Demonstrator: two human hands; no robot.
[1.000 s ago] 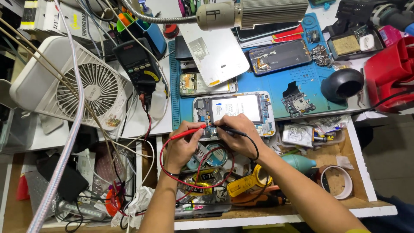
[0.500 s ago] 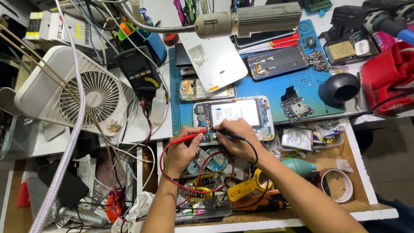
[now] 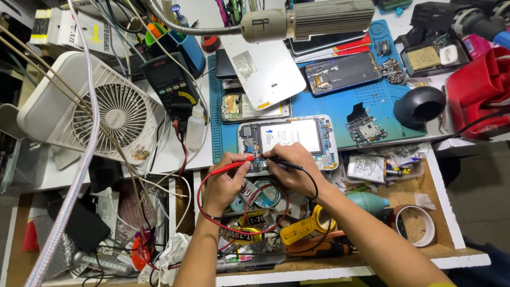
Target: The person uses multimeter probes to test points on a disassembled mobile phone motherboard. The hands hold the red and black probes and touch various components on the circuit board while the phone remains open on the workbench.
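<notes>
While the opened phone (image 3: 289, 139) is lying flat on the blue mat (image 3: 329, 106), both hands are working at its near left corner. The left hand (image 3: 226, 183) is pinching the red probe (image 3: 229, 167) between thumb and fingers, which are closed tight on its handle, and the tip is pointing at the lower left of the phone. The right hand (image 3: 295, 167) is gripping the black probe (image 3: 279, 161) in the same way, fingers together around it, just right of the red tip.

The phone is probably light but fragile: its back is off, and the white battery and small circuit parts are showing, so it seems safer to take it by the outer frame, not by the inside. The probes are thin, stiff and light, and they are best held like pens, near the front.

Counting: one opened phone under the hands, two probes, two cables going back from them. Behind the phone, two more opened phones are lying on the mat. Left of the phone a black meter (image 3: 170, 85) and one white fan (image 3: 114, 117) are standing.
</notes>
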